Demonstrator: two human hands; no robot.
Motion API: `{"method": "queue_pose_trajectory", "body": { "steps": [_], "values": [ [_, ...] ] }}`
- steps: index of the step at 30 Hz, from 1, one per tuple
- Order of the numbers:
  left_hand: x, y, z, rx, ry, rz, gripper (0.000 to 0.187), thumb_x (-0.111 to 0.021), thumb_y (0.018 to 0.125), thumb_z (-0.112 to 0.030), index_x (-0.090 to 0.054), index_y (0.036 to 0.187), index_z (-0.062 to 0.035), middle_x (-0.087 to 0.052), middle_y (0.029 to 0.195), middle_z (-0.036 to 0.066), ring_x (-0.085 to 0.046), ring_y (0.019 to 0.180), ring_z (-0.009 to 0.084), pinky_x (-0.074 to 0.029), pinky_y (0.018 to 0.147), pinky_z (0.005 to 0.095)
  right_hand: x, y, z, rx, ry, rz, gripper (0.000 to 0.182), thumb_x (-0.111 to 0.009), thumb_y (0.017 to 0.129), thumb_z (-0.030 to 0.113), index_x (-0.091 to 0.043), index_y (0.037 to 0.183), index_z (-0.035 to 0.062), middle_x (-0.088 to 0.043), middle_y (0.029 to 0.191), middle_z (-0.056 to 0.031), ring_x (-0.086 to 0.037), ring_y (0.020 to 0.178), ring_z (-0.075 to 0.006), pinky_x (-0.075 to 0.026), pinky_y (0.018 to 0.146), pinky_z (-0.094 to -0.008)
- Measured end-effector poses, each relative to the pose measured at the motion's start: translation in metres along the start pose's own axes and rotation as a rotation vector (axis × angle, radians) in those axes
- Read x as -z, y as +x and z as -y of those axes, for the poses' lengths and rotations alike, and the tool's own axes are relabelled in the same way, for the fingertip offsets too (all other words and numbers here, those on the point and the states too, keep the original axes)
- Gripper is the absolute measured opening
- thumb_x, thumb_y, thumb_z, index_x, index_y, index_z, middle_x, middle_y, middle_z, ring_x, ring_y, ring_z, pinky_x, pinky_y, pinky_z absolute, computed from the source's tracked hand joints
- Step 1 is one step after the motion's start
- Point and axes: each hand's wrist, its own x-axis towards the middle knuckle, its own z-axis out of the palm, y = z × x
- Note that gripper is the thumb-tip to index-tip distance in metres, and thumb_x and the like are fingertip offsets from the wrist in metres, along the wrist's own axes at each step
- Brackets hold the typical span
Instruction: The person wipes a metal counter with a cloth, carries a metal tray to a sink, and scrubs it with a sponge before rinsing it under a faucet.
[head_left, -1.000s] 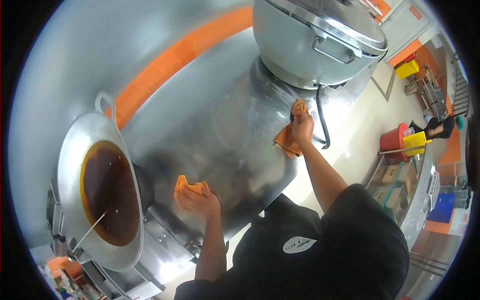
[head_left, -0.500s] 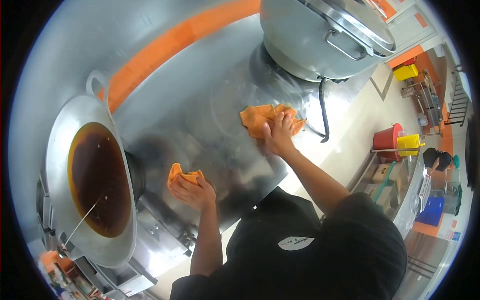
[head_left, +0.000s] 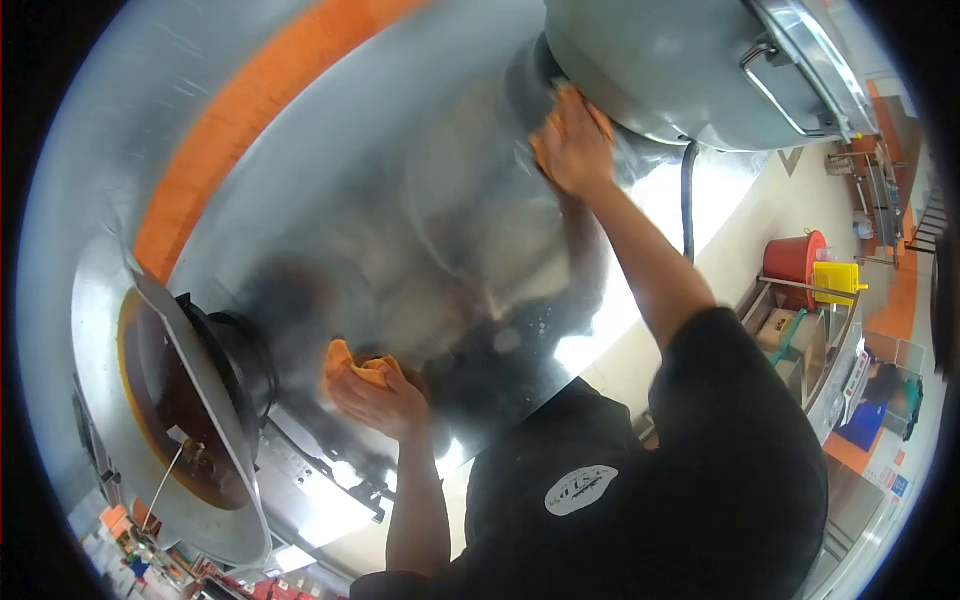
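Note:
My left hand [head_left: 383, 403] is closed round a crumpled orange cloth [head_left: 340, 358], which shows above the fingers over the steel countertop [head_left: 430, 250]. Farther off, my right hand [head_left: 580, 158] grips a second orange cloth [head_left: 543, 150], pressed against the shiny steel beside the base of a big grey pot [head_left: 650, 75]. Parts of both cloths are hidden under my fingers. The pot has a metal lid and a wire side handle [head_left: 770, 90].
A wide wok [head_left: 95, 330] of dark brown liquid sits on a black burner ring [head_left: 240, 360] at left, a thin rod in it. A black cable [head_left: 688, 200] hangs from the pot. Right: a red bucket [head_left: 790, 262], a yellow container [head_left: 838, 280] and a shelf unit.
My right hand has moved away from me with its cloth, up to the pot's base. My left hand stays nearly in place, cloth still held. The camera view has tilted and shifted.

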Motion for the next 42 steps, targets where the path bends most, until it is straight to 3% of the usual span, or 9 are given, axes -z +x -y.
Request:
{"method": "queue_pose_trajectory", "body": {
  "steps": [5, 10, 12, 18, 24, 30, 35, 37, 42],
  "values": [
    [0.011, 0.01, -0.009, 0.068, -0.02, 0.017, 0.055, -0.041, 0.098, -0.042, -0.042, 0.138, -0.0036, -0.041, 0.141, 0.025, -0.043, 0.129, 0.0412, -0.035, 0.107, 0.0531, -0.012, -0.043, -0.024, -0.2, -0.317, -0.056, 0.063, -0.037, 0.094, 0.035, -0.034, 0.143, -0.0039, -0.034, 0.148, -0.0246, -0.028, 0.141, -0.0352, -0.02, 0.116, -0.0436],
    [0.0, -0.002, 0.0, 0.05, -0.018, 0.027, 0.056, -0.042, 0.098, -0.042, -0.041, 0.14, -0.0055, -0.039, 0.144, 0.025, -0.042, 0.131, 0.0403, -0.033, 0.108, 0.0538, -0.038, 0.042, -0.007, 0.177, -0.156, -0.093, 0.064, -0.037, 0.094, 0.038, -0.036, 0.142, -0.004, -0.039, 0.145, -0.0224, -0.03, 0.14, -0.0358, -0.018, 0.116, -0.0478],
    [0.003, -0.003, -0.002, 0.05, -0.013, 0.057, 0.056, -0.043, 0.098, -0.042, -0.041, 0.14, -0.0058, -0.039, 0.144, 0.025, -0.042, 0.131, 0.0404, -0.033, 0.108, 0.054, -0.025, 0.047, 0.0, -0.073, -0.082, 0.144, 0.07, -0.036, 0.093, 0.044, -0.032, 0.145, -0.0013, -0.032, 0.151, -0.0207, -0.023, 0.144, -0.0338, -0.016, 0.118, -0.0454],
    [0.007, 0.007, -0.007, 0.11, -0.025, 0.044, 0.053, -0.044, 0.097, -0.04, -0.043, 0.138, -0.0057, -0.041, 0.141, 0.025, -0.041, 0.131, 0.0409, -0.033, 0.109, 0.0549, -0.021, -0.019, -0.032, -0.21, -0.393, -0.025, 0.069, -0.037, 0.092, 0.044, -0.033, 0.146, 0.0008, -0.032, 0.152, -0.018, -0.025, 0.143, -0.034, -0.019, 0.116, -0.0454],
    [0.014, 0.008, -0.008, 0.076, -0.037, 0.031, 0.053, -0.045, 0.097, -0.039, -0.043, 0.137, -0.0037, -0.042, 0.14, 0.024, -0.041, 0.131, 0.0415, -0.031, 0.11, 0.055, -0.002, 0.027, 0.017, 0.096, -0.077, 0.348, 0.062, -0.039, 0.093, 0.037, -0.037, 0.143, 0.0007, -0.038, 0.148, -0.0194, -0.031, 0.138, -0.0351, -0.021, 0.114, -0.047],
    [0.014, 0.014, -0.007, 0.097, -0.027, 0.065, 0.053, -0.045, 0.097, -0.038, -0.044, 0.136, -0.0025, -0.042, 0.141, 0.024, -0.042, 0.13, 0.041, -0.031, 0.109, 0.0555, -0.01, -0.028, -0.043, 0.158, -0.239, 0.05, 0.059, -0.039, 0.094, 0.036, -0.04, 0.142, 0.0008, -0.037, 0.148, -0.0202, -0.031, 0.139, -0.0345, -0.021, 0.114, -0.0446],
    [0.014, 0.01, -0.01, 0.083, -0.026, 0.061, 0.053, -0.041, 0.097, -0.039, -0.041, 0.136, -0.0017, -0.043, 0.137, 0.026, -0.042, 0.129, 0.0463, -0.033, 0.106, 0.0582, -0.018, 0.026, -0.004, 0.0, -0.133, 0.174, 0.062, -0.039, 0.094, 0.037, -0.036, 0.146, 0.0035, -0.033, 0.152, -0.0152, -0.024, 0.144, -0.0332, -0.016, 0.117, -0.0449],
    [0.01, 0.008, -0.007, 0.091, -0.011, 0.076, 0.054, -0.043, 0.098, -0.041, -0.043, 0.136, -0.0027, -0.043, 0.139, 0.024, -0.042, 0.129, 0.0435, -0.033, 0.107, 0.0564, -0.006, -0.001, 0.0, 0.305, -0.034, 0.263, 0.061, -0.039, 0.094, 0.038, -0.036, 0.146, 0.0062, -0.033, 0.153, -0.0148, -0.023, 0.144, -0.0332, -0.016, 0.117, -0.0449],
    [0.018, 0.016, -0.009, 0.12, 0.0, 0.119, 0.054, -0.043, 0.098, -0.043, -0.044, 0.137, -0.0037, -0.043, 0.141, 0.023, -0.042, 0.131, 0.0414, -0.034, 0.108, 0.0549, -0.027, -0.014, 0.001, -0.175, -0.297, 0.092, 0.065, -0.033, 0.095, 0.044, -0.031, 0.149, 0.0086, -0.026, 0.155, -0.0186, -0.02, 0.145, -0.0346, -0.014, 0.117, -0.0499]
  ]
}}
